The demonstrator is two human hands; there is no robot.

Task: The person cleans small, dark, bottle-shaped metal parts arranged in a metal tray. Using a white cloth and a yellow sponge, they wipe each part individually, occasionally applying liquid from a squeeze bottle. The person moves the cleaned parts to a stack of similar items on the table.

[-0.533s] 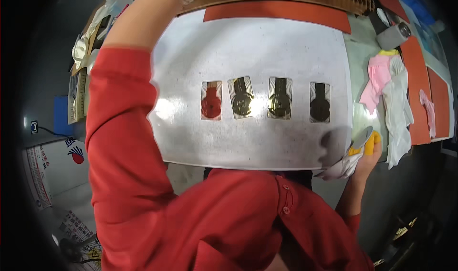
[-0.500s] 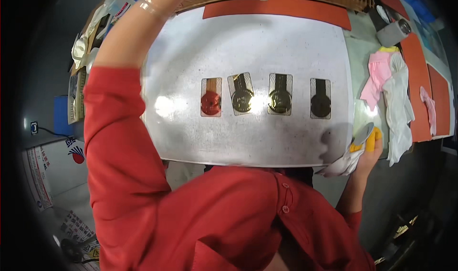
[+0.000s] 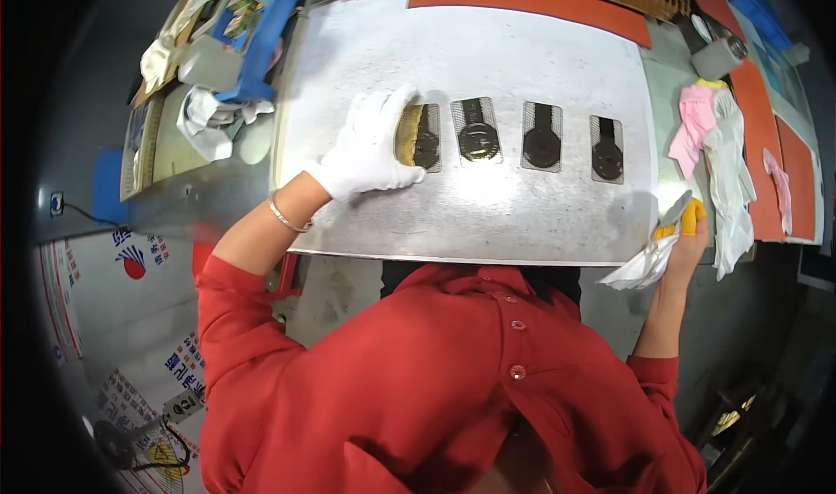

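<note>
My left hand (image 3: 370, 141), in a white glove, lies at the left side of the leftmost thin metal plate (image 3: 427, 141). Its fingers and thumb are spread, reaching the plate's upper and lower ends; whether they touch it I cannot tell. Each rectangular plate bears a dark disc with a band above it. More such plates lie in a row to the right: a slightly tilted one (image 3: 477, 133), another (image 3: 542, 137) and the rightmost (image 3: 607, 150). By the table's right front edge, my right hand (image 3: 691, 233), with yellow finger covers, is closed on a white cloth (image 3: 643, 266); a grey, flat, pointed piece shows above it.
The white work sheet (image 3: 392, 224) covers the table. An orange strip (image 3: 531, 8) runs along its far edge. Pink and white gloves (image 3: 727, 172) and a grey bottle (image 3: 719, 57) lie at right. A blue rack (image 3: 261, 59) and crumpled white cloth (image 3: 205, 124) sit at far left.
My left hand has come back from the table's far edge to the leftmost plate. My right hand stays by the front right edge with the cloth. The view has shifted slightly.
</note>
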